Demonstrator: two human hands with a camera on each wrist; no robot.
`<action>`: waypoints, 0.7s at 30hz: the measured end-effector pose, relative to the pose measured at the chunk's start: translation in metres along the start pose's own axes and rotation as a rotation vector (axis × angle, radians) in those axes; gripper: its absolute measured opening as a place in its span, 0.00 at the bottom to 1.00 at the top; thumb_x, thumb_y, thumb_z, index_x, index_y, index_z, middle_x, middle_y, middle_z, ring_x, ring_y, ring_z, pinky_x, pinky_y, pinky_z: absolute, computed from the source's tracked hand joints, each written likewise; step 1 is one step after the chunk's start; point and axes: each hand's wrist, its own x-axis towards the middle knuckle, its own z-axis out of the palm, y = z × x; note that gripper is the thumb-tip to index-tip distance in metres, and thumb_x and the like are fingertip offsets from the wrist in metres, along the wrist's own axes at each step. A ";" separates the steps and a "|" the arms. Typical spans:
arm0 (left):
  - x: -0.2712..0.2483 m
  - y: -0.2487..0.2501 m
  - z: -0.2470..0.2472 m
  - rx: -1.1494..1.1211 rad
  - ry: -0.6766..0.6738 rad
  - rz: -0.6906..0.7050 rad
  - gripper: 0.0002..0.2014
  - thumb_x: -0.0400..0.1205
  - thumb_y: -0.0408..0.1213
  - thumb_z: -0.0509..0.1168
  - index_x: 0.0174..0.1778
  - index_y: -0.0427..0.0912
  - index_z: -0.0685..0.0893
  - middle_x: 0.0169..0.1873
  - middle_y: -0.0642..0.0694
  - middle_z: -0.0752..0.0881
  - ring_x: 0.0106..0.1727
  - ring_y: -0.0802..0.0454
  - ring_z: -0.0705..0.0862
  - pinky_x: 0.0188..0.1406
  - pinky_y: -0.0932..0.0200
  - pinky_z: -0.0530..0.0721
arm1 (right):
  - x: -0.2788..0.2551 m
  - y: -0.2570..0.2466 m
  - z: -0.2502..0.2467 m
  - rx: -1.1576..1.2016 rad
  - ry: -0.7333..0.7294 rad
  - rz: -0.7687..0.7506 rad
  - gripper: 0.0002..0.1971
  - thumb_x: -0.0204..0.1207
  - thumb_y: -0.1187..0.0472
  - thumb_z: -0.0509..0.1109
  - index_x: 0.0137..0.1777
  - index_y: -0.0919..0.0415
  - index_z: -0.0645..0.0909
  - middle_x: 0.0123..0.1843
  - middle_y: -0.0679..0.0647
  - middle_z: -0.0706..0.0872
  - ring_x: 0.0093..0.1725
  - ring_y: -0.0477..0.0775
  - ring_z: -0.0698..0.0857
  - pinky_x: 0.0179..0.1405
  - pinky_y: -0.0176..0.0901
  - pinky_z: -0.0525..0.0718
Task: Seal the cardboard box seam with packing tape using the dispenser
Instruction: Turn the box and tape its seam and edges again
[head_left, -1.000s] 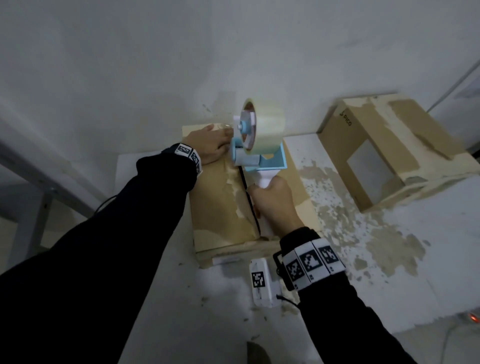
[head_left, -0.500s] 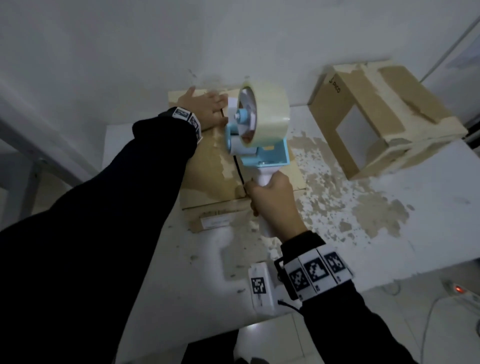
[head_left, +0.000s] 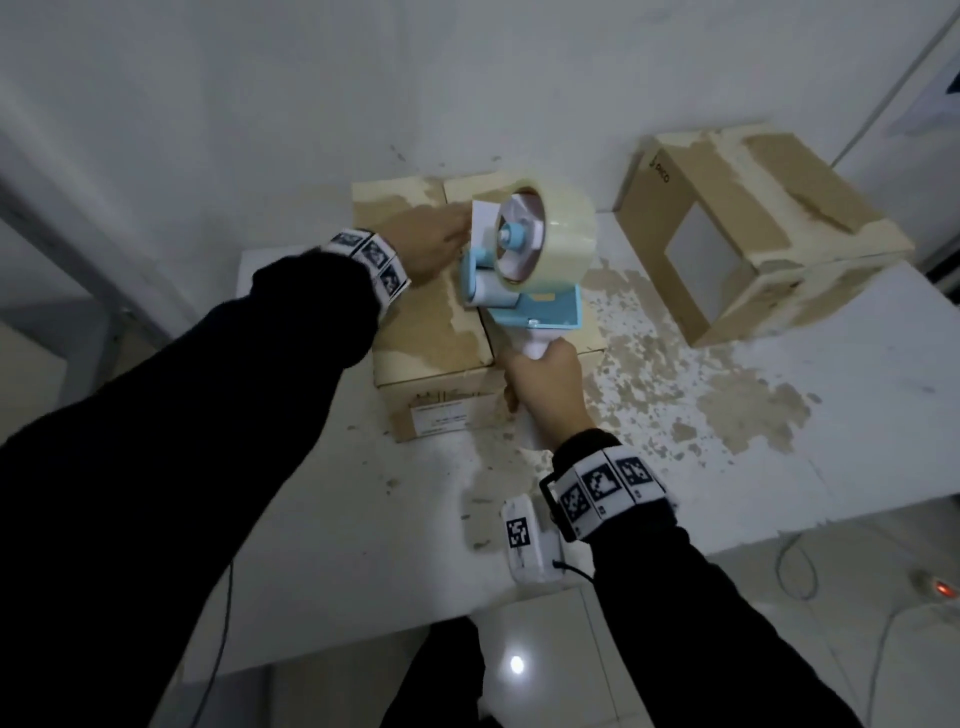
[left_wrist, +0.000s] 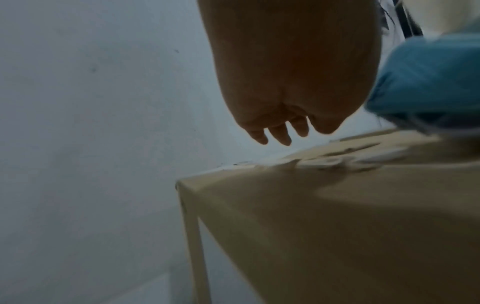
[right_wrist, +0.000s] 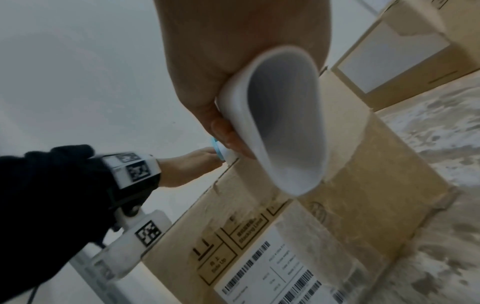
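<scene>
A closed cardboard box (head_left: 426, 322) stands on the white table (head_left: 779, 493) against the wall; its dark centre seam (head_left: 487, 332) runs towards me. My right hand (head_left: 545, 387) grips the white handle (right_wrist: 283, 127) of the blue tape dispenser (head_left: 540, 306), held tilted above the seam near the box's front edge, with its clear tape roll (head_left: 550, 239) on top. My left hand (head_left: 431, 244) is over the box's (left_wrist: 337, 216) far left part, beside the dispenser (left_wrist: 428, 82). Its fingers (left_wrist: 278, 135) hang straight just above the cardboard and hold nothing.
A second, open-sided cardboard box (head_left: 753, 244) lies at the back right of the table. The tabletop has peeled brown patches (head_left: 727, 410). The wall is right behind the box. A cable and a lit power strip (head_left: 940, 590) lie on the floor to the right.
The dispenser has come towards me along the seam, from the box's far half to its front edge. My left hand, earlier flat on the far flap, is now slightly raised.
</scene>
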 end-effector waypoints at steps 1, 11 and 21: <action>-0.010 0.004 0.002 -0.077 -0.020 0.002 0.16 0.85 0.33 0.52 0.67 0.39 0.76 0.67 0.38 0.79 0.66 0.40 0.78 0.62 0.57 0.71 | 0.000 -0.002 0.000 -0.005 0.003 0.003 0.11 0.72 0.66 0.70 0.29 0.62 0.76 0.22 0.56 0.76 0.19 0.54 0.74 0.19 0.38 0.72; -0.058 0.006 0.037 0.083 -0.200 0.035 0.55 0.63 0.80 0.47 0.82 0.51 0.49 0.83 0.50 0.51 0.81 0.51 0.54 0.79 0.44 0.50 | -0.005 -0.009 -0.001 -0.072 -0.008 0.016 0.11 0.73 0.65 0.70 0.30 0.63 0.77 0.22 0.58 0.77 0.12 0.47 0.74 0.15 0.34 0.71; -0.050 0.002 0.041 0.220 -0.297 0.003 0.58 0.56 0.84 0.44 0.82 0.57 0.47 0.83 0.53 0.47 0.83 0.54 0.48 0.78 0.37 0.40 | -0.015 -0.011 0.000 -0.167 -0.023 -0.013 0.05 0.74 0.67 0.67 0.48 0.69 0.79 0.36 0.60 0.81 0.25 0.51 0.78 0.10 0.29 0.70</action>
